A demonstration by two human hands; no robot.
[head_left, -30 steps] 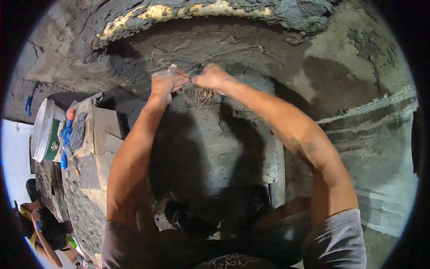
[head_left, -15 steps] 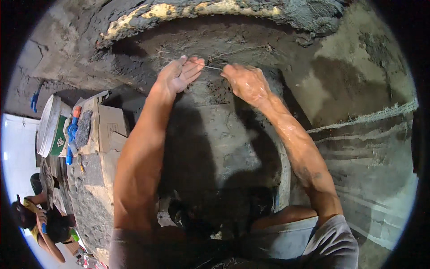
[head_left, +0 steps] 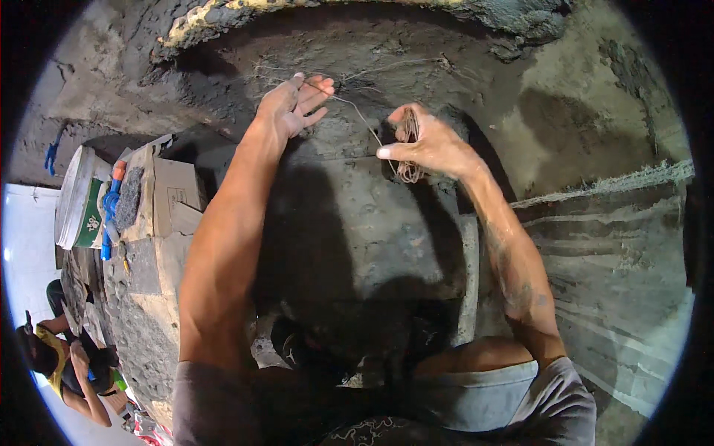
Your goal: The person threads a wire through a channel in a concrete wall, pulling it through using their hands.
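A thin string [head_left: 362, 117] runs slantwise between my two hands, slightly bowed. My left hand [head_left: 297, 104] is turned palm up, its fingers spread apart, with the string passing over them at the thumb, where it appears pinched. In my right hand [head_left: 428, 141] is a looped bundle of brown string [head_left: 408, 130], gripped in the curled fingers with the thumb stretched toward the left. Some loops hang below the palm. Beyond the hands, thin strands lie along the rough, wet grey clay surface [head_left: 297, 48]; their far ends are hard to make out.
A thick clay-covered ridge [head_left: 513, 22] arches across the far side. At left stand a white-and-green bucket [head_left: 78, 201], a blue tool with an orange end [head_left: 111, 201] and a cardboard box [head_left: 177, 189]. Another person [head_left: 71, 364] sits at lower left. A striped, grey sheet-like surface [head_left: 610, 260] lies right.
My right hand has moved down and turned, showing the string bundle and a longer span of string. My left hand has shifted slightly upward, its fingers spreading wider.
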